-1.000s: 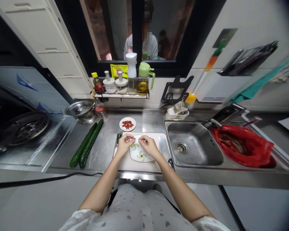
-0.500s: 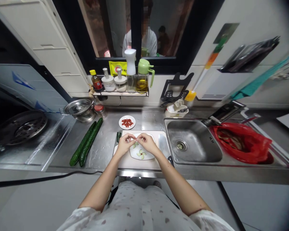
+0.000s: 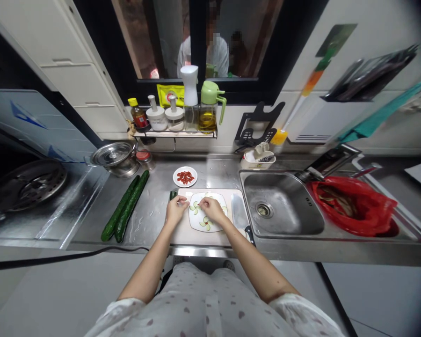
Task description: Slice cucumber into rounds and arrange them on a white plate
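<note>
A white, square-shaped plate [image 3: 215,228] lies on a light cutting board [image 3: 182,236], with pale green cucumber slices [image 3: 206,223] arranged on it in pinwheels. My right hand [image 3: 213,209] is over the plate, its fingertips pinching a small red piece [image 3: 198,204] beside the upper left slices. At the plate's left edge, my left hand [image 3: 176,210] has its fingers curled in a pinch; anything between them is too small to make out. Behind the board, a small round white dish [image 3: 175,182] holds red pieces. A knife [image 3: 238,208] rests along the board's right side.
Two whole cucumbers [image 3: 128,206] lie on the steel counter at left, near a lidded pot [image 3: 115,159] and a red-capped jar [image 3: 145,160]. To the right are a sink [image 3: 284,201] and a red plastic bag [image 3: 368,210]. Seasoning containers [image 3: 175,117] stand on the shelf behind.
My hands were together over the plate and have parted. The left moved to the plate's left edge; the right came down near the upper left slices. A red centre now shows in the lower pinwheel.
</note>
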Demonstrator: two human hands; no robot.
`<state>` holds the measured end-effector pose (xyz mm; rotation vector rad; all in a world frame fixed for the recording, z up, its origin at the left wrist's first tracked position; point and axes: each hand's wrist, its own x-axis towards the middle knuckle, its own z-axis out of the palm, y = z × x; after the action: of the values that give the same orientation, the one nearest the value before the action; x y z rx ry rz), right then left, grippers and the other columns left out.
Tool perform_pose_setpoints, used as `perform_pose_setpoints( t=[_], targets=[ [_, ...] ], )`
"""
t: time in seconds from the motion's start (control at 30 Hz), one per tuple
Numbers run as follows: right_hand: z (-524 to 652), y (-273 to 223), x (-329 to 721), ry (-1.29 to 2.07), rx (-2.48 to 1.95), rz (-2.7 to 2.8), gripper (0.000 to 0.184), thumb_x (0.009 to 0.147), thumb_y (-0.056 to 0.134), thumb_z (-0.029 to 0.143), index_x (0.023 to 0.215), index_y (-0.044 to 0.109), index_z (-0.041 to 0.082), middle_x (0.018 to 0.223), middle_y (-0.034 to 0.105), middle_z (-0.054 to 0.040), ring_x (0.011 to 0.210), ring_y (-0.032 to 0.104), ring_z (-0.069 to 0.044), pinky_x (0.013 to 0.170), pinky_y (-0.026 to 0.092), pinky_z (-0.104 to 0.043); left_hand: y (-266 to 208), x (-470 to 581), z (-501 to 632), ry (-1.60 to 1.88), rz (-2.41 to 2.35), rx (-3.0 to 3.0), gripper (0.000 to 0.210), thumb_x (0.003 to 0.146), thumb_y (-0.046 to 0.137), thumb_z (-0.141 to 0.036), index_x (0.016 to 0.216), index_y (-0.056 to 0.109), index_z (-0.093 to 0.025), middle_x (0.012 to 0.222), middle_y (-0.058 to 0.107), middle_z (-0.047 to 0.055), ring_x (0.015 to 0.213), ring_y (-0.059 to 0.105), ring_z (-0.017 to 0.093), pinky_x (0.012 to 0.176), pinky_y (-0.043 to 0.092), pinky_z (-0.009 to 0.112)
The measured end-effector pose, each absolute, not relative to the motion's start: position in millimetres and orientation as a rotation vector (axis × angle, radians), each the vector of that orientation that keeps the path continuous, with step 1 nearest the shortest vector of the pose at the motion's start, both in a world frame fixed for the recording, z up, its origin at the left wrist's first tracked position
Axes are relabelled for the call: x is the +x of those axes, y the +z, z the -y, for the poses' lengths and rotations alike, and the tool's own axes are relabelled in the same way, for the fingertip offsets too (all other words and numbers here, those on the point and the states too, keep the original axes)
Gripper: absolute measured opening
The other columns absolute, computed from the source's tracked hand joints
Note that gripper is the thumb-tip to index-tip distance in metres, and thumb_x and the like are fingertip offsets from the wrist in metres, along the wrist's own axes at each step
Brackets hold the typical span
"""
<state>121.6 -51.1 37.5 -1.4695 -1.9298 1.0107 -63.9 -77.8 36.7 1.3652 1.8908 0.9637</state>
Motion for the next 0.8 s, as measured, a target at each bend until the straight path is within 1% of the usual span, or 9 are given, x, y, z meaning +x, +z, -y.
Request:
perform_pose_setpoints(
  t=[0.1, 0.23, 0.4, 0.6, 0.8],
  targets=[
    [51, 31, 117, 1.012, -1.536, 1.953, 0.015, 0.079, 0.051, 0.022, 0.077, 0.066, 0.017, 0.067, 0.061, 0.0010, 0.063, 0.051, -0.010, 0.058, 0.033, -0.019, 33, -59, 79, 0.829, -1.932, 1.409, 0.021, 0.071, 0.065, -0.031, 0.088, 0.067, -0.020, 0.077, 0.066, -0.001, 0.062, 0.052, 0.010, 0.062, 0.038, 0.022],
    [50, 24, 111, 1.016, -1.585, 1.980, 0.014, 0.079, 0.052, 0.021, 0.078, 0.066, 0.017, 0.071, 0.064, -0.0003, 0.064, 0.052, -0.011, 0.058, 0.033, -0.019, 30, -53, 78, 0.690, -1.966, 1.473, 0.017, 0.072, 0.065, -0.027, 0.088, 0.067, -0.022, 0.081, 0.068, -0.001, 0.069, 0.056, 0.012, 0.065, 0.037, 0.022],
    [49, 16, 107, 0.999, -1.655, 2.033, 0.012, 0.080, 0.053, 0.020, 0.077, 0.065, 0.018, 0.073, 0.065, 0.0000, 0.066, 0.054, -0.010, 0.058, 0.032, -0.018, 28, -46, 75, 0.608, -1.965, 1.545, 0.014, 0.074, 0.064, -0.026, 0.087, 0.067, -0.023, 0.081, 0.068, -0.001, 0.077, 0.059, 0.014, 0.068, 0.038, 0.022],
    [51, 11, 103, 0.947, -1.727, 2.093, 0.014, 0.083, 0.051, 0.022, 0.080, 0.064, 0.019, 0.076, 0.066, -0.0005, 0.067, 0.054, -0.011, 0.057, 0.030, -0.019, 26, -41, 72, 0.521, -1.993, 1.652, 0.012, 0.075, 0.062, -0.026, 0.086, 0.067, -0.023, 0.082, 0.068, 0.001, 0.080, 0.059, 0.015, 0.068, 0.037, 0.023],
    [52, 11, 101, 0.885, -1.790, 2.161, 0.018, 0.085, 0.048, 0.025, 0.086, 0.065, 0.020, 0.083, 0.068, -0.0024, 0.071, 0.056, -0.012, 0.056, 0.027, -0.021, 23, -40, 71, 0.476, -1.998, 1.688, 0.012, 0.076, 0.062, -0.026, 0.086, 0.066, -0.023, 0.082, 0.068, 0.001, 0.083, 0.059, 0.016, 0.070, 0.038, 0.023]
  ],
)
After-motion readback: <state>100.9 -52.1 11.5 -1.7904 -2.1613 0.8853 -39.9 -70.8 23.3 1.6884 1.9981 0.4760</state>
